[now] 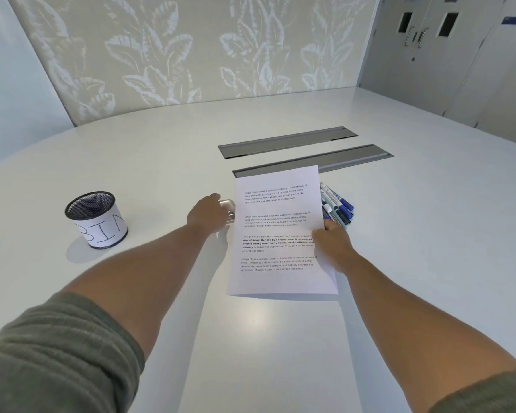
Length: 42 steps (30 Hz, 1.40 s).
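- A mesh cup (96,219) labelled BIN stands at the left of the table (414,248).
- Our left hand (209,214) covers a silvery metal object (230,210) just left of the printed sheet (280,231); we cannot tell its grip.
- Our right hand (332,244) pinches the printed sheet's right edge, mid-table, with markers (340,205) just beyond.

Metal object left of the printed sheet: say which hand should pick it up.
Left. The left hand is at the metal object, fingers over it; whether its grip is closed is unclear. The right hand pinches the printed sheet by its right edge.
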Available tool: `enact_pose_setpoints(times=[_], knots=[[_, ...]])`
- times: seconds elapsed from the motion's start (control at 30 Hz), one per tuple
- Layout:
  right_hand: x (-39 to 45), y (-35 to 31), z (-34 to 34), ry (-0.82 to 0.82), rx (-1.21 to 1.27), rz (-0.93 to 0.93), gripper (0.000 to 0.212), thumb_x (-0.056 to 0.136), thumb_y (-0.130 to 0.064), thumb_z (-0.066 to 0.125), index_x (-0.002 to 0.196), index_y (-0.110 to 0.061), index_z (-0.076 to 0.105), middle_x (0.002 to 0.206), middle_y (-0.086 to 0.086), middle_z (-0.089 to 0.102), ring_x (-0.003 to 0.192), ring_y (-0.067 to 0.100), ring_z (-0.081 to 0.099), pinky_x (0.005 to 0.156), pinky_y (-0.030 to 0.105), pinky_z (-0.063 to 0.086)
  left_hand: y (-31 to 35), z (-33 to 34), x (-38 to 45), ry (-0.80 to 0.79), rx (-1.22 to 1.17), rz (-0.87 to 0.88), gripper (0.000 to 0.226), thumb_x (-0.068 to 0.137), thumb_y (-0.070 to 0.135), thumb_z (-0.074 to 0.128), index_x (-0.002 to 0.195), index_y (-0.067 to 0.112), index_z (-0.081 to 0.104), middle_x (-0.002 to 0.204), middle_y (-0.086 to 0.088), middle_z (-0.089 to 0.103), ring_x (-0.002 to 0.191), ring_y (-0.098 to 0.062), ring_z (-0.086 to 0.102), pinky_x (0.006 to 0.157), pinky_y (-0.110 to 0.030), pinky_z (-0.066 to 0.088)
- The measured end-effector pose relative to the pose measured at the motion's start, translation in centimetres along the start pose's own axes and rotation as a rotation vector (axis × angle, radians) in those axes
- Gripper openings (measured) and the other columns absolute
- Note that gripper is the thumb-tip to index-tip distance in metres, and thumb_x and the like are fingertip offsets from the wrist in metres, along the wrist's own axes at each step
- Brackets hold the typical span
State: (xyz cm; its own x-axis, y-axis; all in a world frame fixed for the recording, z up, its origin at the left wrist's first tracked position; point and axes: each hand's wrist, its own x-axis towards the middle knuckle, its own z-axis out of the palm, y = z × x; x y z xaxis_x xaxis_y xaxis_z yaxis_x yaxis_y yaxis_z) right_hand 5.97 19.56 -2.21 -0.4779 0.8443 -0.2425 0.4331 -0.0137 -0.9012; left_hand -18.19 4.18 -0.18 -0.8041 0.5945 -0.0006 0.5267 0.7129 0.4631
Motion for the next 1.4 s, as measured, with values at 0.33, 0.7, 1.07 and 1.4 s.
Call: enact_pose_setpoints(times=[0.33,0.7,1.07,1.4], knots=[[0.3,0.0,-0.1,0.010,0.072,0.023,0.022,0.082,-0.001,0.040,0.089,-0.012,0.057,0.079,0.006,0.053,0.070,0.023,0.046,0.056,0.023,0.036,0.2,-0.1,0.0,-0.085,-0.069,-0.100,0.028,0.092,0.026,0.052,0.089,0.004,0.069,0.091,-0.012,0.072,0.076,-0.029,0.060,0.056,-0.027,0.040],[-0.8,-0.3,0.3,0.003,0.074,0.000,0.018,0.081,0.000,0.040,0.087,-0.007,0.055,0.080,0.007,0.051,0.073,0.023,0.045,0.062,0.025,0.036,-0.8,-3.0,-2.9,-0.141,-0.305,-0.349,0.015,0.084,0.013,0.064,0.075,0.005,0.055,0.071,-0.008,0.055,0.070,-0.026,0.056,0.060,-0.025,0.042],[-3.1,-1.5,2.0,-0.050,0.079,-0.022,0.021,0.081,-0.001,0.040,0.086,-0.011,0.057,0.076,0.003,0.057,0.067,0.022,0.052,0.059,0.024,0.041,-1.7,-4.8,-7.2,-0.106,-0.529,-0.429,0.010,0.085,0.007,0.060,0.093,0.002,0.058,0.092,-0.013,0.061,0.093,-0.029,0.068,0.092,-0.033,0.049],[-4.8,-2.2,2.8,-0.038,0.024,-0.063,0.017,0.082,-0.004,0.039,0.092,-0.002,0.053,0.086,0.010,0.055,0.076,0.025,0.050,0.067,0.031,0.040,-1.5,-5.9,-10.4,-0.104,-0.620,-0.406,0.032,0.084,0.005,0.060,0.113,-0.008,0.065,0.119,-0.020,0.068,0.111,-0.031,0.067,0.104,-0.041,0.050]])
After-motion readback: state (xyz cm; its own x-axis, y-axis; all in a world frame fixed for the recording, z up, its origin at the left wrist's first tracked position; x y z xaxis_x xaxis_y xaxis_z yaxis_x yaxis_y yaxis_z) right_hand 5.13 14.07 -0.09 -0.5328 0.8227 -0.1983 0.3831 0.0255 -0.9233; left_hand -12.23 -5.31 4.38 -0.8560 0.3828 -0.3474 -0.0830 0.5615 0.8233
